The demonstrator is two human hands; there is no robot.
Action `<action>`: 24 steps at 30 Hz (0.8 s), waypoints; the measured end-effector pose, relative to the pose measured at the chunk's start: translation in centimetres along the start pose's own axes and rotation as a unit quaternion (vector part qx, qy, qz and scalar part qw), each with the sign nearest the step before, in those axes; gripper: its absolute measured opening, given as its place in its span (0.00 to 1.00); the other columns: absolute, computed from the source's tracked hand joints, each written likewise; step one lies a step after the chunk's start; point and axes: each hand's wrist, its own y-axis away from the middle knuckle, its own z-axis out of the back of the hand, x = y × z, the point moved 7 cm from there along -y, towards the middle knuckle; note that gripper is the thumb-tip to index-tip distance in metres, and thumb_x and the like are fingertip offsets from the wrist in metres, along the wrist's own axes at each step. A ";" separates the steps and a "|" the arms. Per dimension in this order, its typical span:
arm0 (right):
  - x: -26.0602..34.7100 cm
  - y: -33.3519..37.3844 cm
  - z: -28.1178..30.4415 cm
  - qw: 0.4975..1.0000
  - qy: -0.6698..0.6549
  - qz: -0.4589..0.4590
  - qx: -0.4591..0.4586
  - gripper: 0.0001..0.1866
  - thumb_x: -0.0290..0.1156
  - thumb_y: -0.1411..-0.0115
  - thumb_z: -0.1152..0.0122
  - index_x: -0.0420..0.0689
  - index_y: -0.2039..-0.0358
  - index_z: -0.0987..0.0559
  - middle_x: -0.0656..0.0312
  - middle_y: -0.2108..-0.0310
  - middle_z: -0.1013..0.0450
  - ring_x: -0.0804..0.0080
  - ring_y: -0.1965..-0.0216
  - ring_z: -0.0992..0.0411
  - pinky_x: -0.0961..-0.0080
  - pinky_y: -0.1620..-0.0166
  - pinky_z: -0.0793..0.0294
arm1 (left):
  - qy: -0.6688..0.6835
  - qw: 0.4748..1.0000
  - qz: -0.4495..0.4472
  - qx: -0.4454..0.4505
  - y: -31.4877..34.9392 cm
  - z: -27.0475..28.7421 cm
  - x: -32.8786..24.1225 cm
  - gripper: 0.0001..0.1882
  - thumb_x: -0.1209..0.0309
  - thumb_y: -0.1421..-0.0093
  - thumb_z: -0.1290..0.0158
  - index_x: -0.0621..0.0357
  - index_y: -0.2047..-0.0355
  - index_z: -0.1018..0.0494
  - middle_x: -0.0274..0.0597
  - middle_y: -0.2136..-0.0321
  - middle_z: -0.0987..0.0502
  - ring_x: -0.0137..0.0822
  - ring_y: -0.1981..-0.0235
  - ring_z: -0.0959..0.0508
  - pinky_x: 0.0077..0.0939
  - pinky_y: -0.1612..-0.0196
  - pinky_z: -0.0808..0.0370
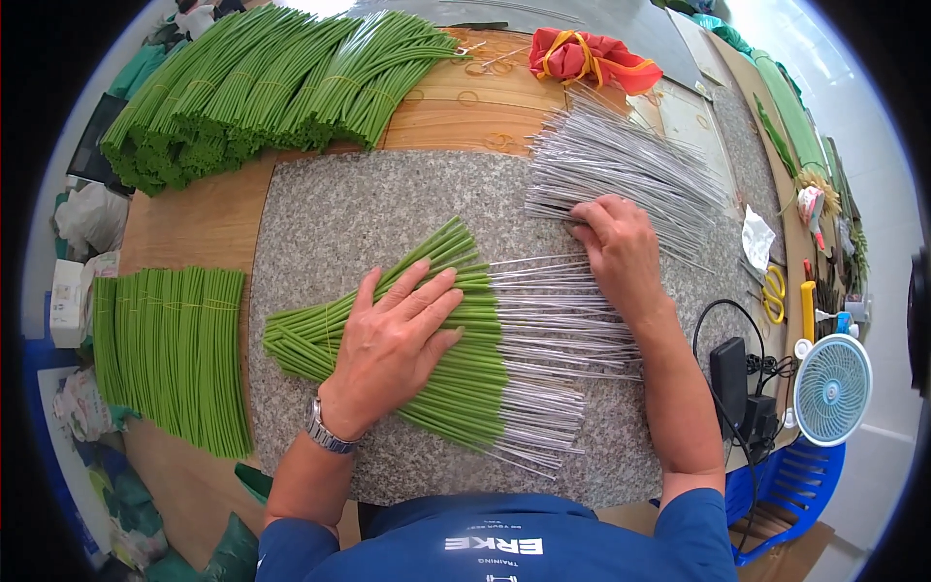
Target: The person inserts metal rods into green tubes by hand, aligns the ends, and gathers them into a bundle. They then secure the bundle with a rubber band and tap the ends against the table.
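Observation:
My left hand (400,335) lies flat on a fanned bundle of green tubes (446,393), its fingers spread over them. Silvery metal wires (558,335) stick out of the tubes' right ends. A thin band circles the bundle near its narrow left end. At the lower left edge of a loose pile of wires (621,160), my right hand (616,247) has its fingers and thumb pinched together on wire ends. How many wires are between the fingertips is hidden. Everything here rests on a speckled grey stone slab (330,204).
Banded bundles of green tubes (281,82) are heaped at the far left, with more bundles (175,354) laid at the near left. A red bag (592,60) sits beyond the wires. At right are scissors (773,294), a black adapter with cables (729,373) and a small fan (832,390).

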 end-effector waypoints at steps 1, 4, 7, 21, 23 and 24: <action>-0.6 0.2 -0.3 1.000 0.006 0.004 -0.001 0.07 0.28 0.38 0.30 0.48 0.59 0.16 0.61 0.60 0.21 0.59 0.54 0.23 0.60 0.49 0.26 | 0.000 1.000 0.000 0.001 -0.1 -0.1 -0.1 0.22 0.63 0.32 0.37 0.54 0.40 0.19 0.42 0.33 0.22 0.49 0.28 0.28 0.62 0.26 0.41; -1.0 0.2 -0.6 1.000 0.000 0.019 0.011 0.06 0.27 0.37 0.31 0.48 0.60 0.18 0.62 0.61 0.23 0.60 0.56 0.24 0.60 0.50 0.26 | 0.000 1.000 0.003 0.003 0.0 -0.2 0.0 0.22 0.63 0.32 0.37 0.53 0.40 0.19 0.41 0.33 0.22 0.49 0.28 0.28 0.63 0.26 0.41; 0.4 -0.2 -0.3 0.998 -0.008 0.062 0.019 0.06 0.26 0.37 0.31 0.48 0.61 0.20 0.63 0.62 0.23 0.61 0.56 0.24 0.62 0.50 0.26 | -0.003 1.000 0.006 0.004 0.2 -0.1 0.0 0.22 0.63 0.32 0.37 0.53 0.39 0.20 0.40 0.33 0.22 0.49 0.28 0.28 0.63 0.26 0.40; 3.4 0.2 -0.7 0.982 -0.136 0.129 -0.007 0.10 0.17 0.39 0.39 0.44 0.58 0.23 0.56 0.59 0.20 0.56 0.56 0.20 0.60 0.52 0.22 | -0.002 1.000 0.009 0.004 -0.1 0.2 -0.2 0.23 0.62 0.33 0.36 0.52 0.39 0.21 0.39 0.33 0.22 0.49 0.29 0.28 0.63 0.26 0.40; 2.6 -0.3 0.2 0.974 -0.186 0.112 -0.066 0.11 0.12 0.38 0.40 0.41 0.58 0.24 0.52 0.60 0.21 0.53 0.59 0.19 0.62 0.58 0.18 | -0.002 1.000 0.010 0.005 0.0 0.2 -0.2 0.24 0.62 0.33 0.36 0.52 0.39 0.21 0.39 0.32 0.23 0.49 0.29 0.28 0.63 0.26 0.40; 2.1 -0.5 0.7 0.971 -0.199 0.099 -0.088 0.12 0.10 0.38 0.40 0.40 0.58 0.24 0.52 0.60 0.21 0.55 0.60 0.19 0.64 0.59 0.19 | -0.002 1.000 0.009 0.005 0.0 0.1 -0.1 0.24 0.62 0.33 0.36 0.52 0.39 0.21 0.39 0.32 0.23 0.49 0.28 0.28 0.63 0.26 0.40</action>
